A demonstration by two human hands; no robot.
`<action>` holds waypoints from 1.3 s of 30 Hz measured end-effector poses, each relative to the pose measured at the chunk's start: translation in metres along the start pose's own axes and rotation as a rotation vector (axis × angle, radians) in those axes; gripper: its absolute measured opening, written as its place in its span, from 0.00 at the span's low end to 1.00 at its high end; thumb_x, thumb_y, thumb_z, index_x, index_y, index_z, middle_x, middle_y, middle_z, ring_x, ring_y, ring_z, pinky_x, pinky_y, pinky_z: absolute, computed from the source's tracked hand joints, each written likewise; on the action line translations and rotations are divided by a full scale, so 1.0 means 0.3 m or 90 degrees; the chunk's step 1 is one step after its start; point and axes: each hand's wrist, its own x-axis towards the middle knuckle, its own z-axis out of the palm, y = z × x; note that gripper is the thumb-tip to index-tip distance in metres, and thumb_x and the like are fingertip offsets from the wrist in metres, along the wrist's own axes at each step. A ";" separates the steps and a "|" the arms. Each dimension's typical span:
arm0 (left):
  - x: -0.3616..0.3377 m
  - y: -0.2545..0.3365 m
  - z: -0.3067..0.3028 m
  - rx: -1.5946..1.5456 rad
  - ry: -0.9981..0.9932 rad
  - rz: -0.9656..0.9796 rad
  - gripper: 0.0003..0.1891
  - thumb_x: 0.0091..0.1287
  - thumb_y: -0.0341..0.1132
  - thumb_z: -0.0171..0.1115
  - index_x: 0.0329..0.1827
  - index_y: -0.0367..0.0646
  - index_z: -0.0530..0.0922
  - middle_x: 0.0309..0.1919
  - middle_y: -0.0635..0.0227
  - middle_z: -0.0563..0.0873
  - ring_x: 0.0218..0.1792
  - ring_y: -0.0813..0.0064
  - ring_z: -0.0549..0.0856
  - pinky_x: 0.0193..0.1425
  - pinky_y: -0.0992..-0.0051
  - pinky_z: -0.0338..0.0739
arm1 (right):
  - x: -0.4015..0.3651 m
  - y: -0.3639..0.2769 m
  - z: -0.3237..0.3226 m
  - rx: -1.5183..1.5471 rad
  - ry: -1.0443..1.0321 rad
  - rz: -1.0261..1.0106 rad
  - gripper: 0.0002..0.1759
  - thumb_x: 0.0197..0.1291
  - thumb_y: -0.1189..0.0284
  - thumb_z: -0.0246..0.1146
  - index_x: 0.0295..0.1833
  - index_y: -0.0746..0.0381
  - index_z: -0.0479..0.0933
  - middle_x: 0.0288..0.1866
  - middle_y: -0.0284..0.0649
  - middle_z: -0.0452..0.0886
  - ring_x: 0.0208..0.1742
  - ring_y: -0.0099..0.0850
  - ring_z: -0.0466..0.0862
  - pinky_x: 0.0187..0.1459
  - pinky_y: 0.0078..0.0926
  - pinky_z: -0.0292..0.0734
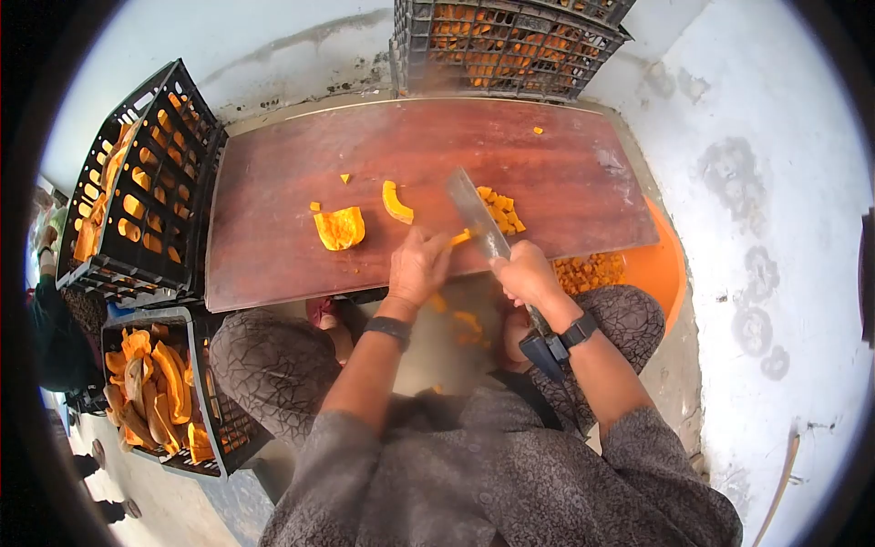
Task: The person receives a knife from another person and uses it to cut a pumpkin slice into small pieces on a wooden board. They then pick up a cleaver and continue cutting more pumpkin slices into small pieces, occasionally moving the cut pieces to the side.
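Observation:
My right hand [530,276] is closed around the handle of a broad-bladed kitchen knife [477,212], its blade slanting up and left over the board. Just left of the blade, my left hand [418,266] pinches a strip of orange pumpkin [460,238], whose end reaches toward the blade. Cut pumpkin cubes [500,211] lie in a small heap on the blade's right side. Further left on the reddish cutting board [283,187] rest a curved pumpkin slice [396,202] and a larger pumpkin chunk [340,229].
An orange tub [673,264] holding diced pumpkin stands under the board's right edge. Black crates of pumpkin stand at the left [146,228], the lower left [208,401] and behind the board [510,89]. Another person's dark sleeve [62,333] shows at far left.

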 end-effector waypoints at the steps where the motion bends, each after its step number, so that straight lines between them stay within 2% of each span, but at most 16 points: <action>1: 0.000 0.004 -0.004 0.018 -0.005 -0.017 0.10 0.62 0.31 0.66 0.47 0.46 0.85 0.37 0.57 0.82 0.38 0.53 0.85 0.41 0.59 0.81 | -0.003 0.006 0.003 0.020 0.015 -0.001 0.18 0.67 0.66 0.60 0.30 0.71 0.76 0.19 0.43 0.78 0.17 0.30 0.79 0.19 0.30 0.77; 2: 0.000 0.007 -0.005 0.036 -0.011 -0.034 0.11 0.61 0.30 0.68 0.47 0.44 0.85 0.38 0.58 0.83 0.38 0.55 0.85 0.42 0.61 0.82 | -0.006 0.013 0.005 0.040 0.031 -0.001 0.19 0.67 0.65 0.61 0.30 0.71 0.76 0.18 0.42 0.78 0.16 0.30 0.79 0.18 0.30 0.76; 5: 0.000 -0.001 0.006 0.034 -0.008 -0.026 0.11 0.61 0.31 0.68 0.47 0.45 0.85 0.38 0.58 0.82 0.38 0.55 0.85 0.42 0.61 0.81 | -0.019 0.036 0.006 -0.023 0.067 -0.072 0.20 0.67 0.65 0.62 0.27 0.71 0.76 0.17 0.42 0.78 0.15 0.30 0.79 0.18 0.30 0.75; 9: -0.001 -0.010 0.008 0.016 -0.002 -0.014 0.11 0.60 0.31 0.69 0.47 0.45 0.86 0.38 0.58 0.82 0.37 0.55 0.85 0.42 0.61 0.81 | -0.047 0.029 0.009 -0.111 0.067 -0.093 0.20 0.67 0.65 0.62 0.27 0.72 0.77 0.16 0.44 0.78 0.15 0.31 0.79 0.19 0.32 0.75; 12: 0.000 -0.014 0.004 0.016 -0.046 -0.049 0.12 0.60 0.30 0.68 0.47 0.44 0.85 0.37 0.57 0.82 0.38 0.54 0.85 0.42 0.60 0.81 | -0.048 0.025 0.015 -0.141 0.085 -0.123 0.20 0.66 0.66 0.62 0.27 0.73 0.78 0.15 0.46 0.77 0.15 0.34 0.80 0.20 0.34 0.75; 14: -0.001 -0.020 0.007 0.022 -0.041 -0.028 0.12 0.60 0.29 0.68 0.47 0.45 0.85 0.36 0.57 0.81 0.38 0.53 0.84 0.41 0.60 0.81 | -0.053 0.016 0.008 -0.184 0.074 -0.089 0.15 0.61 0.65 0.64 0.38 0.69 0.83 0.41 0.61 0.84 0.46 0.56 0.85 0.48 0.49 0.79; 15: 0.000 -0.019 0.006 0.022 -0.040 -0.028 0.12 0.60 0.29 0.68 0.47 0.45 0.85 0.36 0.57 0.81 0.38 0.53 0.84 0.41 0.60 0.81 | -0.051 0.016 0.005 -0.185 0.074 -0.089 0.15 0.61 0.65 0.64 0.38 0.69 0.83 0.41 0.61 0.84 0.46 0.56 0.85 0.48 0.49 0.79; 17: 0.002 -0.016 0.005 0.023 -0.046 -0.037 0.12 0.60 0.29 0.68 0.48 0.44 0.85 0.36 0.56 0.81 0.37 0.52 0.84 0.41 0.59 0.81 | -0.047 0.016 0.001 -0.188 0.062 -0.084 0.15 0.63 0.66 0.63 0.37 0.70 0.83 0.34 0.59 0.85 0.39 0.53 0.87 0.42 0.47 0.81; 18: 0.002 -0.018 0.007 0.023 -0.046 -0.037 0.12 0.60 0.29 0.68 0.48 0.44 0.85 0.36 0.56 0.81 0.37 0.52 0.84 0.41 0.59 0.81 | -0.052 0.008 -0.003 -0.189 0.062 -0.084 0.15 0.63 0.66 0.63 0.37 0.70 0.83 0.34 0.59 0.85 0.39 0.53 0.87 0.42 0.47 0.81; 20: 0.001 -0.025 0.010 0.021 -0.036 -0.019 0.12 0.60 0.29 0.68 0.47 0.44 0.85 0.35 0.56 0.80 0.37 0.52 0.84 0.41 0.59 0.81 | -0.072 -0.019 -0.016 -0.128 0.020 -0.071 0.20 0.66 0.67 0.61 0.28 0.75 0.77 0.17 0.48 0.78 0.15 0.36 0.81 0.20 0.34 0.77; 23: 0.002 -0.019 0.009 0.031 -0.050 -0.026 0.12 0.60 0.29 0.67 0.47 0.44 0.85 0.35 0.56 0.79 0.37 0.52 0.83 0.41 0.58 0.80 | -0.074 -0.041 -0.021 -0.117 -0.008 -0.019 0.20 0.67 0.67 0.60 0.30 0.75 0.77 0.17 0.48 0.79 0.16 0.36 0.81 0.20 0.34 0.77; 27: 0.002 -0.022 0.016 0.022 -0.047 -0.024 0.12 0.60 0.29 0.67 0.47 0.45 0.85 0.34 0.56 0.79 0.37 0.52 0.83 0.41 0.58 0.80 | -0.050 -0.052 -0.018 -0.161 -0.023 -0.023 0.19 0.67 0.68 0.58 0.31 0.76 0.77 0.17 0.48 0.79 0.16 0.37 0.81 0.20 0.35 0.77; 29: 0.002 -0.024 0.014 0.028 -0.058 -0.013 0.13 0.60 0.28 0.67 0.48 0.44 0.85 0.34 0.56 0.79 0.38 0.53 0.83 0.41 0.58 0.80 | -0.028 -0.061 -0.006 -0.182 -0.030 0.004 0.11 0.61 0.74 0.56 0.31 0.68 0.81 0.22 0.49 0.83 0.23 0.41 0.86 0.25 0.40 0.79; 33: 0.005 -0.010 0.013 0.019 -0.057 -0.019 0.10 0.63 0.31 0.63 0.47 0.45 0.83 0.33 0.52 0.79 0.36 0.47 0.83 0.40 0.54 0.80 | 0.040 -0.062 0.038 -0.224 0.002 -0.068 0.08 0.57 0.76 0.56 0.32 0.67 0.79 0.21 0.48 0.82 0.22 0.40 0.85 0.23 0.39 0.78; 35: 0.000 -0.016 0.016 -0.001 -0.038 -0.024 0.10 0.62 0.30 0.63 0.47 0.45 0.83 0.33 0.52 0.79 0.35 0.47 0.83 0.40 0.53 0.80 | 0.050 -0.091 0.037 -0.140 -0.032 0.026 0.06 0.56 0.75 0.57 0.34 0.65 0.78 0.21 0.46 0.81 0.21 0.39 0.84 0.22 0.37 0.78; 39: 0.004 -0.012 0.016 -0.014 -0.022 -0.007 0.12 0.63 0.29 0.62 0.49 0.45 0.83 0.34 0.53 0.79 0.36 0.47 0.83 0.40 0.53 0.80 | 0.059 -0.046 0.020 -0.058 -0.021 0.003 0.13 0.64 0.72 0.56 0.35 0.73 0.77 0.20 0.46 0.79 0.16 0.34 0.79 0.19 0.34 0.76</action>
